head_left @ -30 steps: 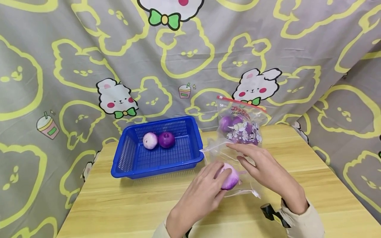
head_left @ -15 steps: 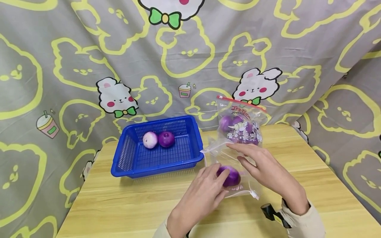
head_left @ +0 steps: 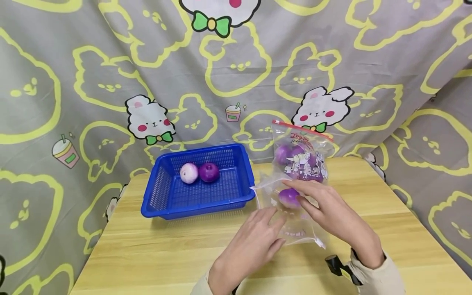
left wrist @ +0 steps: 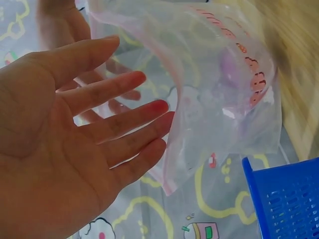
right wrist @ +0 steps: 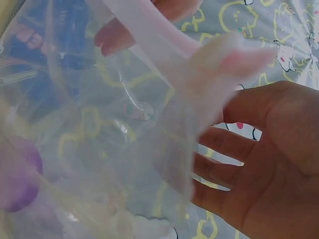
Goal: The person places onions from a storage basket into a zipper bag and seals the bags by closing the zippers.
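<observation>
A purple onion (head_left: pixel 289 198) lies inside a clear zip bag (head_left: pixel 295 233) on the table, seen through the film. My left hand (head_left: pixel 254 237) is at the mouth of this bag, apart from the onion. In the left wrist view, the left fingers (left wrist: pixel 124 119) are spread and nothing is between them. Against the bag's upper right side rests my right hand (head_left: pixel 328 209), its fingers fairly straight and thumb apart from them. Bag film (right wrist: pixel 124 164) covers its fingertips in the right wrist view, so their exact contact is hard to see.
A blue plastic basket (head_left: pixel 199 212) at the left contains a pale onion (head_left: pixel 189 173) and a dark purple onion (head_left: pixel 209 172). Behind the open bag stands a red-topped zip bag (head_left: pixel 304 141) with several onions. A patterned curtain (head_left: pixel 239 53) backs the wooden table (head_left: pixel 166 250).
My left hand has let go of the onion, which has rolled away from it, deeper into the bag. The right hand has stayed nearly still. The head view has shifted slightly.
</observation>
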Demonstrator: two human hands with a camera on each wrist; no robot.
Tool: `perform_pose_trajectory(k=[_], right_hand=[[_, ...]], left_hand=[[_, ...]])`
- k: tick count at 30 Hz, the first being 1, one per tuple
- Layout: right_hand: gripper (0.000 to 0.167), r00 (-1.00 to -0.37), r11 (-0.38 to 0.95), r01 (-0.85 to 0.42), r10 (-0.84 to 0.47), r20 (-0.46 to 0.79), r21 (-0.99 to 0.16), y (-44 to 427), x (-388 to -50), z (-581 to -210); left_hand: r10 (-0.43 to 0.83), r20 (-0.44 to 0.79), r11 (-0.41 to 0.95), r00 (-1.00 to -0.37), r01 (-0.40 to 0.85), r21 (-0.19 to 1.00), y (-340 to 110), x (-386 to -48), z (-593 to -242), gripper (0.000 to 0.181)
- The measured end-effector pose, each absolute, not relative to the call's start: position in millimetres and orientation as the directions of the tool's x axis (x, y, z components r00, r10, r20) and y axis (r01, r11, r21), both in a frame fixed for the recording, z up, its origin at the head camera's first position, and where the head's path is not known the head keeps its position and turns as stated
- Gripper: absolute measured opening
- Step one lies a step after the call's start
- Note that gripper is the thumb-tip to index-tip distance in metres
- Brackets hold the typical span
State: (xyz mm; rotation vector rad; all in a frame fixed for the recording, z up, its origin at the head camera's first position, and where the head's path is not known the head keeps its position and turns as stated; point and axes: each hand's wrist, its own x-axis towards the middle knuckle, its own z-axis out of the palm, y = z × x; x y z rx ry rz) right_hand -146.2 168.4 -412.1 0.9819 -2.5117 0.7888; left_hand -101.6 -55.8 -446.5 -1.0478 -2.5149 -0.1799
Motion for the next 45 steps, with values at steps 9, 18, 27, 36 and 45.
perform_pose_trajectory(k=[9,18,27,36,45], right_hand=[[0.053,-0.695,0.59,-0.716,-0.552,0.461,-0.373,167,-148,-411],[0.053,-0.696,0.594,-0.716,-0.563,0.447,-0.366,170,-150,-409],[0.051,-0.715,0.608,-0.697,-0.552,0.43,-0.38,173,-152,-408],[0.05,-0.712,0.612,-0.7,-0.558,0.426,-0.368,173,-152,-411],[0.052,-0.661,0.572,-0.748,-0.593,0.459,-0.338,167,-153,-417]], left_hand=[[0.643,0.446,0.687,-0.623,0.726,0.025,-63,-100,-440,0.04],[0.589,0.557,0.652,-0.585,0.752,0.1,-76,-109,-428,0.029],[0.516,0.593,0.664,-0.618,0.726,0.18,-96,-120,-425,0.025],[0.494,0.552,0.698,-0.672,0.685,0.21,-116,-127,-452,0.025],[0.456,0.535,0.731,-0.712,0.642,0.232,-140,-133,-479,0.028]])
